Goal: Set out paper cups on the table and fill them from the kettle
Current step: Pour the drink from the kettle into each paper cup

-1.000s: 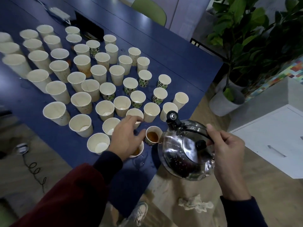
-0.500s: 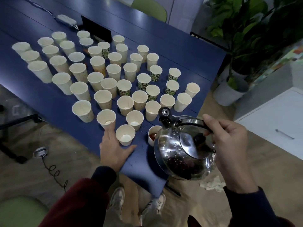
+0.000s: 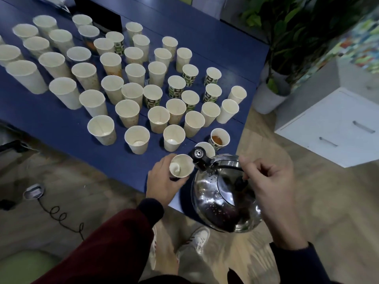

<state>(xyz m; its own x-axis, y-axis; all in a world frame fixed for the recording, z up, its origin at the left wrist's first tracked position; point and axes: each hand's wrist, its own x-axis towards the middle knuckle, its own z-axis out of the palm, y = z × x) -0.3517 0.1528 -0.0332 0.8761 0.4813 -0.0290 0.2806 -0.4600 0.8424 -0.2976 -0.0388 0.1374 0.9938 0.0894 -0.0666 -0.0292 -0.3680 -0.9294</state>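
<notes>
Lots of paper cups [image 3: 127, 111] are set out in rows on the blue table [image 3: 53, 124], so the setting-out part looks mostly done. Filling is only just begun: brown drink is seen in one filled cup [image 3: 219, 138] by the right edge. Most others look empty, w/ a few too dim to tell. A held cup [image 3: 181, 166] at the near right corner is gripped by the left hand [image 3: 162, 181], fingers curled round it. The kettle [image 3: 221, 201] is held by its handle in the right hand [image 3: 268, 181], fingers wrapped round it, spout just beside the held cup. No stream is seen yet. The spot is crowded by cups close by – they could get knocked. On the floor are a plant pot [image 3: 266, 97], a white cabinet [image 3: 338, 128] and a cable [image 3: 59, 216].
</notes>
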